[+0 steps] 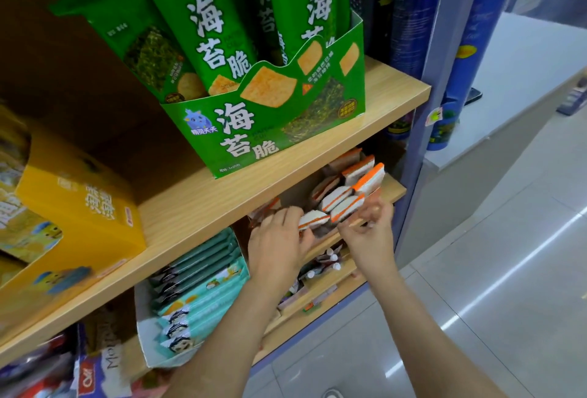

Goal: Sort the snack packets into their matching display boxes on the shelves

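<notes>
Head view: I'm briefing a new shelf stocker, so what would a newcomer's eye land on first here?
The big green display box, full of tall green packets, dominates from the upper wooden shelf. Just below it, the left hand and right hand meet at a row of orange-and-white packets on the next shelf down. A yellow box sits at far left on the upper shelf.

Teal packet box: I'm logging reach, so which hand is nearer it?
Left. The left hand, gripping an orange-and-white packet, is just right of the teal packet box; the right hand is farther right.
</notes>
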